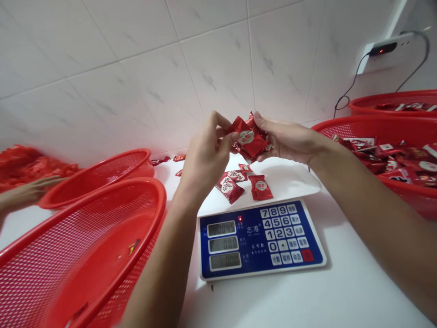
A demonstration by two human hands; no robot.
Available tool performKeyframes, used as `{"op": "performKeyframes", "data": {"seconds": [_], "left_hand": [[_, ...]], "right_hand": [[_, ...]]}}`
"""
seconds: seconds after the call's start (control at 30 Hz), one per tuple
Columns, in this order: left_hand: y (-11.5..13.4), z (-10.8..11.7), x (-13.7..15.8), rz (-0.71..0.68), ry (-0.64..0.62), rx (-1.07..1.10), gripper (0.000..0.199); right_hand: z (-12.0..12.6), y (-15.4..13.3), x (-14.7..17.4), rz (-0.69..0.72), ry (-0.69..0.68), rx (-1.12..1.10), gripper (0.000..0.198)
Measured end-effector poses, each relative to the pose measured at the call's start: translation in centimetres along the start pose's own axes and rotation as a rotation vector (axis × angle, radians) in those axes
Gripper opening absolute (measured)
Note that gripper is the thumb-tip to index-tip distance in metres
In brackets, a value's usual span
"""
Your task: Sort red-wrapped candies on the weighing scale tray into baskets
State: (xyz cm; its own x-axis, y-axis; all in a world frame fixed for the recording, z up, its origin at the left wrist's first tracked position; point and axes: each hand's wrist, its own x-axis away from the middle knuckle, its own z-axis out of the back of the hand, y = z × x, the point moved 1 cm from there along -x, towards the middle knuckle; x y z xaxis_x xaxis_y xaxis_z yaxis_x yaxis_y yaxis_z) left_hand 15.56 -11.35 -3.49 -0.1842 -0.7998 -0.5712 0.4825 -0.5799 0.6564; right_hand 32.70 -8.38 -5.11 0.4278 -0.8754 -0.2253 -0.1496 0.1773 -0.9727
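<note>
Several red foil-wrapped candy packets (251, 141) are bunched between my two hands, above the white pan (300, 180) of a digital scale (261, 239). My left hand (213, 146) pinches the bunch from the left with thumb and fingers. From the right, my right hand (285, 139) has its fingers closed around the same packets. On the pan below lie several loose red packets (262, 187), apart from my hands. The scale's top display (221, 228) seems to read 0.045, and its red light is lit.
A red mesh basket (159, 196) with a few scraps stands at left, another basket (139, 157) behind it. Another person's hand (37, 191) reaches near red bags (30, 166). Baskets of packets (403, 159) stand at right. A cable (355, 75) hangs from the wall socket.
</note>
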Motion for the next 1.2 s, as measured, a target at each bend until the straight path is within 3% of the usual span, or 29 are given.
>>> {"op": "performKeyframes", "data": {"seconds": [0.2,0.3,0.43,0.57,0.7,0.8,0.9,1.2], "left_hand": [[-0.2,0.7,-0.4,0.053,0.061,-0.049,0.008],[-1.6,1.3,-0.9,0.109,0.132,-0.226,0.007],[-4.7,1.0,-1.1,0.308,-0.042,-0.522,0.008],[-6.0,0.5,-0.9,0.316,-0.159,-0.548,0.014],[-4.2,1.2,-0.8,0.253,-0.119,-0.556,0.004],[-1.8,1.6,-0.5,0.164,-0.063,-0.385,0.01],[-0.2,1.5,-0.1,0.075,-0.085,-0.217,0.008],[0.6,1.3,0.4,-0.031,-0.039,-0.189,0.004]], "right_hand": [[0.0,0.2,-0.3,-0.005,0.134,0.016,0.028],[0.7,0.3,-0.6,0.009,0.193,0.061,0.025],[1.1,0.5,-0.8,-0.03,0.213,0.093,0.022],[0.6,0.4,-0.8,-0.075,0.174,0.107,0.023],[0.1,0.4,-0.7,-0.094,0.145,0.148,0.022],[-0.1,0.5,-0.6,-0.089,0.12,0.168,0.022],[-0.3,0.5,-0.5,-0.063,0.079,0.184,0.023],[-0.8,0.0,0.1,0.085,0.016,0.217,0.024]]}}
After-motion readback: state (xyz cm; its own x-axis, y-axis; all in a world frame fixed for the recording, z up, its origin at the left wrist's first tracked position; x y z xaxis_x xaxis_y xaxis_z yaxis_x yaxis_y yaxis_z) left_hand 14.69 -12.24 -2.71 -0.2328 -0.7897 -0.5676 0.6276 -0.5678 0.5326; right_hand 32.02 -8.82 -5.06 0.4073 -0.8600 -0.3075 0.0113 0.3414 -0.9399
